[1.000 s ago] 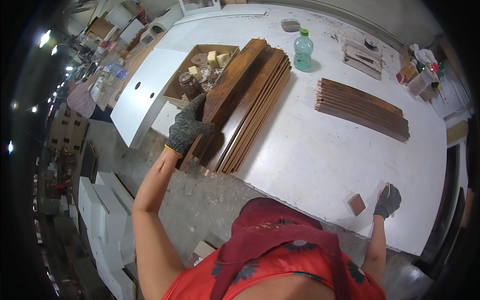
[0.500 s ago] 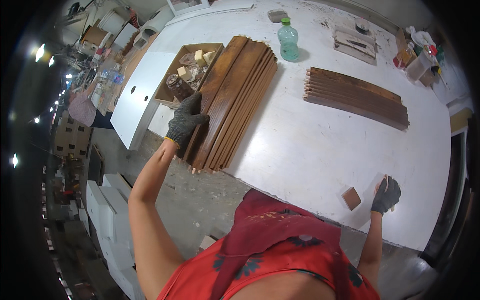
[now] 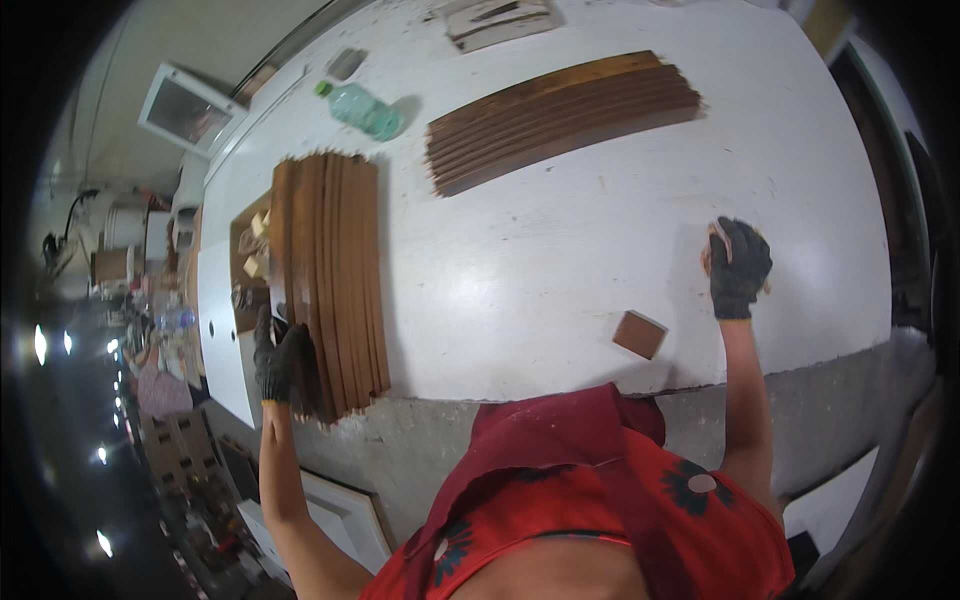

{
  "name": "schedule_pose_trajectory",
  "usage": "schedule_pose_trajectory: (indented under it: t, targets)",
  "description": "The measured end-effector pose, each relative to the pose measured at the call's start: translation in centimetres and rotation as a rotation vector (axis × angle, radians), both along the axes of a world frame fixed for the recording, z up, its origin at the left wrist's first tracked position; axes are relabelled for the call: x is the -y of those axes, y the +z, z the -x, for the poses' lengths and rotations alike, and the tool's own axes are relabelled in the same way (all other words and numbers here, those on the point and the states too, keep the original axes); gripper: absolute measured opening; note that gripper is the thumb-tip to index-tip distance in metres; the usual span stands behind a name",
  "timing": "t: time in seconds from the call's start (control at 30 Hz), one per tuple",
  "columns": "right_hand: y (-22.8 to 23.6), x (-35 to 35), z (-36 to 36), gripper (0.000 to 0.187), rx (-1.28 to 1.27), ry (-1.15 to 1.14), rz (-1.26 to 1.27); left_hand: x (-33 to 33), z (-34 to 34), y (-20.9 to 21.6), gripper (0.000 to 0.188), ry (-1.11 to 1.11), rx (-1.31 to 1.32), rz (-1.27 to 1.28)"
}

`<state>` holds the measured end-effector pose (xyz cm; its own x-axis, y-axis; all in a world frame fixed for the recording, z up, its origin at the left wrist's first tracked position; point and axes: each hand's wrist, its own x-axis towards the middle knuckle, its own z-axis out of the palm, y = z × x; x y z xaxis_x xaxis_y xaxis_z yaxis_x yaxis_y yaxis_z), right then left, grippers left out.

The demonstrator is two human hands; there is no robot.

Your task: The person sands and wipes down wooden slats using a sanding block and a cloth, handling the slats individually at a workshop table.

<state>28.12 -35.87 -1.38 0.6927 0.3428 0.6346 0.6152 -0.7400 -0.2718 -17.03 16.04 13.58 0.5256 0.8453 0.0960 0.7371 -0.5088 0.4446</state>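
My left hand (image 3: 282, 362), in a dark knit glove, rests at the left edge of a stack of brown wooden slats (image 3: 345, 270), close to its near end. Thumb and fingers are spread apart there; their undersides are hidden. Out on the white table, my gloved right hand (image 3: 738, 268) is closed over a crumpled pinkish rag (image 3: 707, 258) and presses it toward the tabletop. Mostly covered by the glove, the rag shows only at its edges. A small brown block (image 3: 640, 334) lies left of that hand, toward the table's near edge.
A second bundle of brown slats (image 3: 560, 120) lies across the far part of the white table (image 3: 520, 270). Left of it is a green-capped bottle (image 3: 362, 110). Behind the left stack stands an open box (image 3: 240, 225) with pale blocks. A tray (image 3: 497, 22) sits at the far edge.
My view has turned to the right, so the table appears rotated. The right hand, still on the rag, is a little farther from the small block. My left hand stays at the slat stack.
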Motion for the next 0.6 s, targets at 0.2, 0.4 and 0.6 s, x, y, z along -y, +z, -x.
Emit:
schedule_pose_trajectory:
  t: [0.2, 0.4, 0.6]
  targets:
    - [2.1, 0.1, -6.7, 0.032, 0.023, -0.109, 0.13, 5.9, -8.5, 1.1, 0.07, -0.319, 0.199, -0.265]
    - [5.7, -9.5, -10.0, 0.044, 0.048, 0.187, 0.187, 12.4, -19.0, -4.8, 0.09, -0.525, 0.035, -0.026]
    - [5.2, -22.1, -15.5, 0.052, -0.109, 0.518, 0.352, 12.9, -30.8, -8.7, 0.11, -0.744, -0.059, -0.216]
